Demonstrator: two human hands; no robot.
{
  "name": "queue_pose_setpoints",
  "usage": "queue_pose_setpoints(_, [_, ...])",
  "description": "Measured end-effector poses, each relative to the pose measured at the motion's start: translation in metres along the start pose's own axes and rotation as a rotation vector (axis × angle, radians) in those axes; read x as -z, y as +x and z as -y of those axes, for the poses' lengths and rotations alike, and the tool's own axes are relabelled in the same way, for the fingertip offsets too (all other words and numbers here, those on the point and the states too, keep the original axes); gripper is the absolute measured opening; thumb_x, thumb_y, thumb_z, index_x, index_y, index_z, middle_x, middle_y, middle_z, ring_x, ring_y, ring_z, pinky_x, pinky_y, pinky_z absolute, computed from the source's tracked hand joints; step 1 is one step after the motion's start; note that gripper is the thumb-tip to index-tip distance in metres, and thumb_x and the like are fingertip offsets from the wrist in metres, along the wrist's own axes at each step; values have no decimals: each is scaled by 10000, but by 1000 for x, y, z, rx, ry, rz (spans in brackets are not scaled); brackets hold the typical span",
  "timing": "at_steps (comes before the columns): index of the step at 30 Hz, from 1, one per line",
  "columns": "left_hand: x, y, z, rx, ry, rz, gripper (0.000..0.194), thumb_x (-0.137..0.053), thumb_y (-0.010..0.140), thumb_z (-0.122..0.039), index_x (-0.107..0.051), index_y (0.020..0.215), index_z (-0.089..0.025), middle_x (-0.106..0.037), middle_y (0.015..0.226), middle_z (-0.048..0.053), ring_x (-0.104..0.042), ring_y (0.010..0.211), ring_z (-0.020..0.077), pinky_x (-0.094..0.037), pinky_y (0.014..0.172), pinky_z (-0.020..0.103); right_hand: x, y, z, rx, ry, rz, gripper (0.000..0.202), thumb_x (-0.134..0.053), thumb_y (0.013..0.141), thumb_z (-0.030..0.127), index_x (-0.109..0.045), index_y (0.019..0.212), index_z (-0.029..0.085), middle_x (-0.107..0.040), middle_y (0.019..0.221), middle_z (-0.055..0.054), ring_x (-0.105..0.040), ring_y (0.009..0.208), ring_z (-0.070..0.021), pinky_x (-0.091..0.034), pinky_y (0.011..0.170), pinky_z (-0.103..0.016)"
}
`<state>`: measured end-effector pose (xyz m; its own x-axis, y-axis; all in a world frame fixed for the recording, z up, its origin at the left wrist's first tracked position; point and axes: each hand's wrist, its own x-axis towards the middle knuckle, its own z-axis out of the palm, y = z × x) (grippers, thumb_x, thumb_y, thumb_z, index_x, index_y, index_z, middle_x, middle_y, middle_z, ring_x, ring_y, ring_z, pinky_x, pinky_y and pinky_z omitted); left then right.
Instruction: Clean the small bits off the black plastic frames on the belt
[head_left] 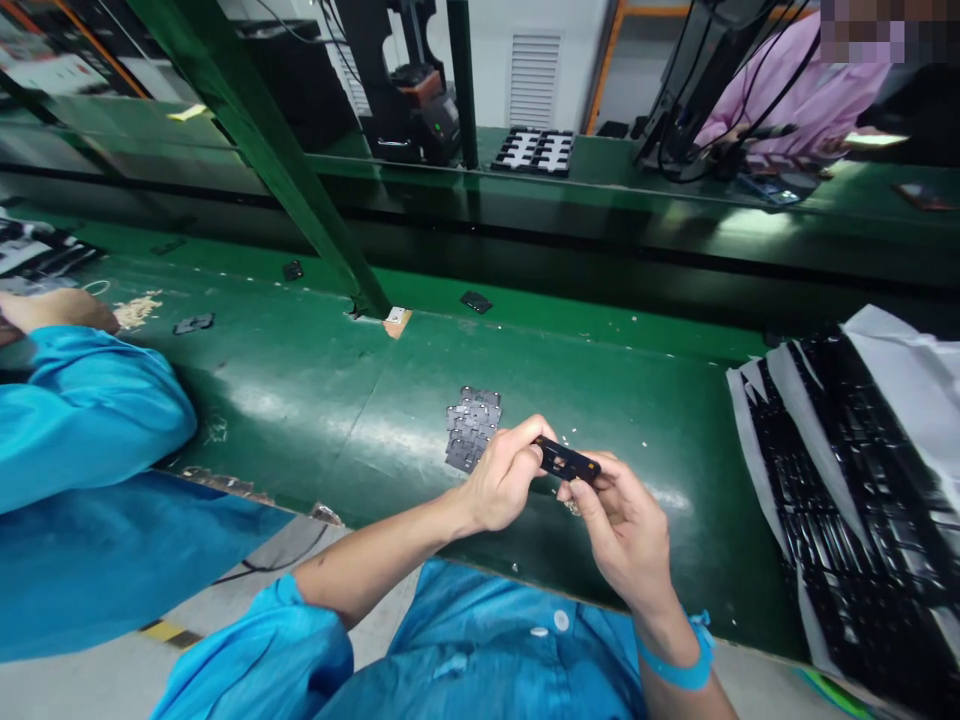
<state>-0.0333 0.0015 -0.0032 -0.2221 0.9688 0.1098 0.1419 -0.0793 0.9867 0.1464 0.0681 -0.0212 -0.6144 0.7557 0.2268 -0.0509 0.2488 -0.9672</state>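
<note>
While both arms reach out over a glossy green tabletop (pixel 315 400), the person's two bare hands meet above its near edge and share one small part. The left hand (pixel 504 478) has its grip closed on the left end of a thin black strip (pixel 566 461), thumb and fingers curled tight around it. The right hand (pixel 626 525) has its grip closed on the right end of the same strip, fingers folded under it and thumb on top; a small orange spot shows near that end. The strip is held level, just above the tabletop and not touching it. A blue band (pixel 679 665) circles the right wrist, and blue sleeves and a blue smock fill the bottom of the view.

Just beyond the left hand, a small heap of flat grey plates (pixel 471 430) lies on the tabletop. To the right, black trays (pixel 847 490) lie stacked between white sheets. A few loose dark parts lie scattered farther back, near a slanted green post (pixel 277 160).

At the left edge, a co-worker's blue sleeve (pixel 82 410) and hand rest on the tabletop. Across a second green bench at the top right, another person in a pink garment (pixel 802 95) sits among black cables.
</note>
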Motion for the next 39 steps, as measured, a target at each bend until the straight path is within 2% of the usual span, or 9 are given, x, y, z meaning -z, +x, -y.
queue_pose_setpoints(7, [-6, 0, 6, 48, 66, 186, 160, -487, 1020, -214, -516, 1177, -198, -706, 958, 36, -674, 843, 180, -527, 781, 301, 13, 4, 2, -92, 62, -194, 133, -727, 1027, 307, -720, 1125, 218, -761, 792, -23, -746, 686, -173, -628, 648, -283])
queue_pose_setpoints(10, [-12, 0, 14, 30, 264, 231, 111, -471, 1054, -202, -575, 1093, -197, -688, 873, 21, -650, 752, 171, -506, 729, 291, 23, 5, 0, -122, 75, -288, 150, -759, 1001, 318, -715, 1087, 203, -763, 775, -21, -746, 690, -169, -641, 690, -296])
queue_pose_setpoints(16, [-11, 4, 5, -119, 576, 448, 264, -464, 1130, -280, -714, 1088, -207, -754, 1091, 73, -722, 1012, 241, -513, 981, 404, 35, 5, 1, -125, 54, -325, 157, -723, 1017, 331, -706, 1088, 191, -745, 771, -17, -722, 706, -161, -614, 705, -292])
queue_pose_setpoints(20, [-6, 10, -4, -71, 404, 258, 375, -596, 1082, -354, -607, 1425, -202, -714, 1195, 98, -710, 989, 220, -551, 893, 354, 31, 3, 2, -111, 34, -316, 129, -667, 1042, 312, -706, 1088, 198, -744, 774, -15, -723, 708, -161, -599, 690, -281])
queue_pose_setpoints(23, [-9, 16, -3, -73, 268, 159, 249, -567, 1088, -353, -712, 1150, -161, -703, 926, 46, -672, 798, 173, -522, 763, 294, 27, 2, 0, -105, 39, -222, 113, -634, 1045, 273, -695, 1117, 211, -759, 813, -22, -738, 726, -170, -606, 697, -286])
queue_pose_setpoints(26, [-12, 19, -3, -34, 173, 112, 379, -510, 1109, -361, -653, 820, -163, -638, 708, 4, -628, 651, 137, -486, 681, 264, 33, 2, -2, -95, -25, -132, 171, -630, 1019, 230, -724, 1160, 214, -788, 908, -47, -768, 820, -196, -630, 774, -320])
queue_pose_setpoints(32, [-16, 12, -9, 74, -57, 124, 368, -529, 1114, -395, -638, 865, -146, -689, 740, 9, -683, 567, 106, -499, 610, 233, 47, 6, 9, -55, -186, -315, 301, -544, 1089, 304, -824, 1177, 243, -820, 1026, -66, -765, 881, -205, -636, 824, -355])
queue_pose_setpoints(36, [-20, 6, -12, 81, -161, 137, 252, -533, 1120, -376, -629, 1078, -146, -711, 755, -2, -708, 557, 109, -470, 548, 211, 35, 7, 17, 1, -163, -287, 248, -630, 1058, 319, -817, 1209, 259, -816, 1121, -71, -774, 955, -224, -646, 850, -362])
queue_pose_setpoints(39, [-23, 2, -12, 62, -172, 138, 235, -525, 1125, -367, -609, 1084, -151, -709, 757, -5, -712, 565, 106, -469, 542, 204, 23, 8, 17, -1, -82, -304, 174, -673, 1029, 285, -807, 1133, 249, -809, 1032, -57, -764, 834, -198, -638, 744, -313])
